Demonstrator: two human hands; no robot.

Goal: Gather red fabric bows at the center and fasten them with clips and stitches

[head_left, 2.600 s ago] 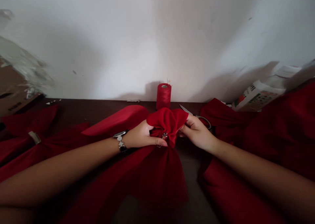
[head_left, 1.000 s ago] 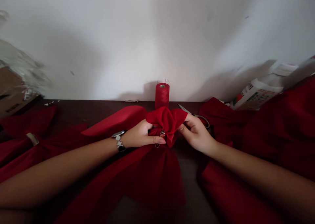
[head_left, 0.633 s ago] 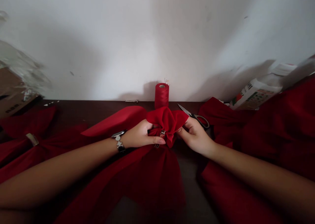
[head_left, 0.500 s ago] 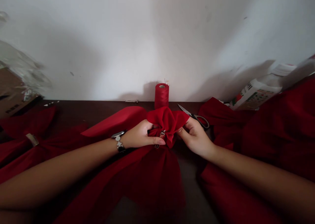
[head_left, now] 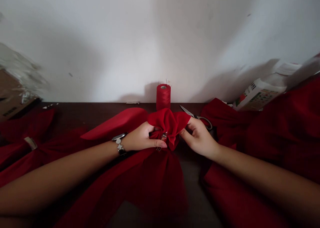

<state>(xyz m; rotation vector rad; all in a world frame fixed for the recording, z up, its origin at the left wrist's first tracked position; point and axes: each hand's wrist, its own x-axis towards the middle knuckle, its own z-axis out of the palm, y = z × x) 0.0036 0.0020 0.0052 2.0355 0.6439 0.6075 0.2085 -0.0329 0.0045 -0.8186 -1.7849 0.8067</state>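
A red cloth (head_left: 155, 174) lies gathered on the dark table (head_left: 82, 112), and its bunched top (head_left: 168, 121) stands up in the middle. My left hand (head_left: 141, 138), with a watch at the wrist, is closed around the gathered neck just below the bunch. A small metal clip (head_left: 163, 135) sits at that neck beside my left fingers. My right hand (head_left: 198, 136) pinches the right edge of the bunch with its fingers closed on the cloth.
A red thread spool (head_left: 163, 96) stands by the white wall. Scissors (head_left: 197, 116) lie behind my right hand. More red cloth (head_left: 275, 134) is piled at right beside a printed packet (head_left: 257, 94). A finished red gather with a metal band (head_left: 30, 143) lies at left, near a cardboard box (head_left: 12, 101).
My right hand shifted slightly along the right edge of the bunch, covering part of the scissors again. My left hand keeps the same grip on the neck.
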